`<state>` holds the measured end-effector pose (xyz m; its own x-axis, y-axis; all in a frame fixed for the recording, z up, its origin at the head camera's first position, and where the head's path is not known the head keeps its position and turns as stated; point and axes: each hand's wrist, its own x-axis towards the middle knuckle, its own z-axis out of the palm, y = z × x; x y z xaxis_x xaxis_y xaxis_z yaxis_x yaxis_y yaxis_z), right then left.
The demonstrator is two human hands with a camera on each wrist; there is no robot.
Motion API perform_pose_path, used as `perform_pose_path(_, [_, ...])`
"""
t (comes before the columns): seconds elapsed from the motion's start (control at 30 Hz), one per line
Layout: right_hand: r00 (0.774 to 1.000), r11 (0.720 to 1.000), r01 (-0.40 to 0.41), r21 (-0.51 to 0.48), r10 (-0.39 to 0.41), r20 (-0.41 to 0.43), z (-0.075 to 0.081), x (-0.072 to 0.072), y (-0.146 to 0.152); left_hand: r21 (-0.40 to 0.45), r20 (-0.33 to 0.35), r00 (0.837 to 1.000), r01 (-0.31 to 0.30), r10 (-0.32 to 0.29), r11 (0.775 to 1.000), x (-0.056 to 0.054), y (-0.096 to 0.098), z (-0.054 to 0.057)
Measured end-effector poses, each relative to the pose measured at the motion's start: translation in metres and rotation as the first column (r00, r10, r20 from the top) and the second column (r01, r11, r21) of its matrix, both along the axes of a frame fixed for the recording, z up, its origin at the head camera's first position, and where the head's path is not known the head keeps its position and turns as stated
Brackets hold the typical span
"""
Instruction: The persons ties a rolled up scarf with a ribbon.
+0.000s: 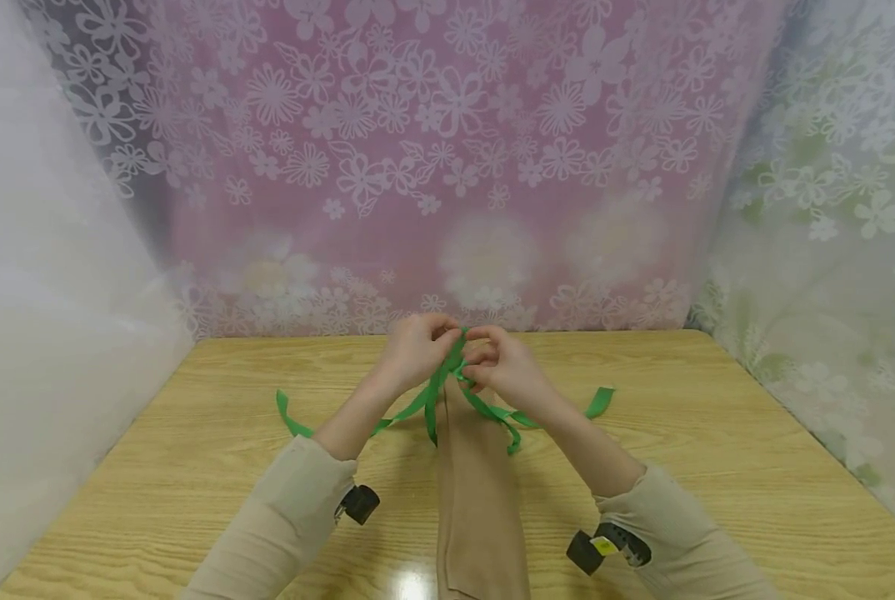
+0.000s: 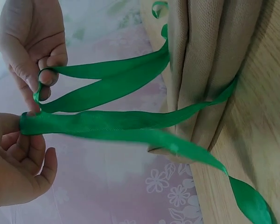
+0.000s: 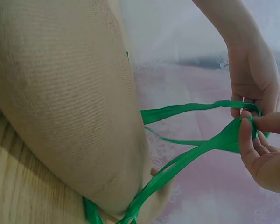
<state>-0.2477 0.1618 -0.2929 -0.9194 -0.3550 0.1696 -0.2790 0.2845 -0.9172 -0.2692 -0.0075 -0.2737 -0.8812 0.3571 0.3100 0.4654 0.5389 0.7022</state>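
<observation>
Two folds of green ribbon [image 2: 112, 120] are up in the air, one to each hand, right above the brown cloth bundle [image 1: 483, 483] that lies lengthwise down the middle of the surface [image 1: 642, 492]. Left hand [image 1: 416, 346] first: thumb and finger pinched tight on a doubled-back fold, the other fingers loosely bent. And the right hand [image 1: 513, 368], just beside it, pinches its own fold between thumb and forefinger, with nothing else in its grip. Loose tails trail out on both sides, and the strands run down to the far part of the bundle; whether they pass right round beneath, I can't tell from where I stand. This looks like the bow-making stage, loops formed but no finished knot that I can make out. What's called for now, I'd judge, is crossing one loop over, tucking it through and drawing both snug, without either pinch slipping.
</observation>
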Motion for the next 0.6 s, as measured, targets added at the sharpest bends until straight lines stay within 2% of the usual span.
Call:
perform_pose_path(0.13, [0.999,0.989,-0.005,-0.147,0.012,0.047,-0.002,-0.0021,0.0013,0.072,0.014,1.0,0.011,-0.012,0.997,0.0028,-0.0009,0.0005])
perform_pose_path(0.27, [0.995,0.971,0.0,-0.24,0.024,0.095,-0.0024,-0.0033,0.002,0.135,0.048,0.998,0.035,-0.042,0.99,0.0028,-0.0014,0.0004])
perform_pose_path(0.47, [0.993,0.959,-0.014,-0.282,0.046,0.106,-0.0023,-0.0049,0.0027,0.218,0.151,0.984,0.063,-0.097,0.974,0.0021,-0.0007,-0.0006])
perform_pose_path(0.6, [0.996,0.964,-0.006,-0.264,0.029,0.082,-0.0027,-0.0054,0.0028,0.222,0.181,0.979,0.057,-0.099,0.973,0.003,0.0002,-0.002])
